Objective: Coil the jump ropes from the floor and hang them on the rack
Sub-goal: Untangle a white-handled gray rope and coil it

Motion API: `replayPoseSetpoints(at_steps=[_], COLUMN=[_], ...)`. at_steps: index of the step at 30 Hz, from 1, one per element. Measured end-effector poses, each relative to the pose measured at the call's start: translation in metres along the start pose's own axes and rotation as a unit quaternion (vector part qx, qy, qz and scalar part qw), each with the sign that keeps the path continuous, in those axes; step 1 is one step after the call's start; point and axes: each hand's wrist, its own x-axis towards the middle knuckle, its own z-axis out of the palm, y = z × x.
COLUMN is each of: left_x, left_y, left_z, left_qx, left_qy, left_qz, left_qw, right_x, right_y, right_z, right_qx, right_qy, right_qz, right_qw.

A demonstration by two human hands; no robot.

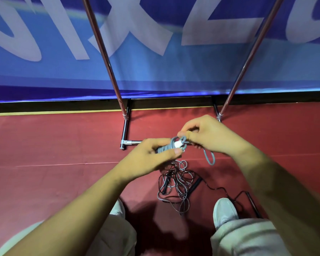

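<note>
Tangle of dark ropes [175,182] on the floor [63,145] by a white shoe [224,211], rack [125,126] behind; left hand [151,152] grips grey rope bundle [167,147], right hand [207,135] pinches its loop [182,139].

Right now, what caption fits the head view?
Left hand and right hand coil a grey jump rope above tangled ropes, rack ahead.
</note>
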Motion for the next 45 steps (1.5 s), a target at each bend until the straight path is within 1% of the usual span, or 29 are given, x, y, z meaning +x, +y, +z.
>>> replayPoseSetpoints(at_steps=[3, 7, 9, 13, 16, 23, 30, 34, 37, 38, 39, 41, 43, 45], left_x=[0.003, 0.011, 0.013, 0.014, 0.015, 0.017, 0.018, 0.018, 0.019, 0.02, 0.021, 0.019, 0.016, 0.013], left_y=[0.002, 0.0, -0.002, -0.002, -0.001, -0.008, -0.009, -0.012, -0.013, -0.015, -0.019, -0.027, -0.031, -0.031], left_z=[0.004, -0.001, -0.003, -0.002, -0.004, -0.012, -0.015, -0.018, -0.02, -0.022, -0.024, -0.027, -0.028, -0.023], left_qx=[-0.086, -0.148, -0.178, -0.243, -0.264, -0.267, -0.258, -0.207, -0.171, -0.142, -0.094, 0.041, 0.184, 0.317], left_qy=[0.055, 0.142, 0.164, 0.161, 0.16, 0.191, 0.199, 0.226, 0.255, 0.267, 0.278, 0.297, 0.308, 0.301], left_qz=[-0.005, -0.039, -0.048, -0.031, -0.027, -0.052, -0.06, -0.063, -0.071, -0.071, -0.066, -0.053, -0.063, -0.075], left_qw=[0.995, 0.978, 0.969, 0.956, 0.951, 0.943, 0.944, 0.95, 0.949, 0.951, 0.954, 0.953, 0.931, 0.896], right_x=[0.003, 0.003, 0.002, 0.001, 0.001, -0.003, -0.002, -0.002, -0.002, -0.003, -0.003, -0.004, -0.006, -0.008], right_y=[0.002, 0.009, 0.011, 0.01, 0.009, 0.003, 0.004, 0.006, 0.006, 0.005, 0.004, 0.0, -0.006, -0.012], right_z=[0.001, -0.001, 0.0, 0.001, 0.001, 0.003, 0.005, 0.006, 0.005, 0.003, 0.002, 0.002, 0.005, 0.012], right_qx=[0.039, 0.038, 0.026, 0.042, 0.024, -0.017, -0.02, -0.005, -0.05, -0.068, -0.082, -0.098, -0.122, -0.148], right_qy=[-0.026, -0.021, -0.033, -0.039, -0.048, -0.073, -0.067, -0.069, -0.04, -0.031, -0.027, -0.033, -0.053, -0.072], right_qz=[0.038, 0.018, 0.006, 0.022, 0.032, 0.026, 0.042, 0.051, 0.053, 0.047, 0.038, 0.018, 0.0, -0.025], right_qw=[0.998, 0.999, 0.999, 0.998, 0.998, 0.997, 0.997, 0.996, 0.997, 0.996, 0.996, 0.995, 0.991, 0.986])
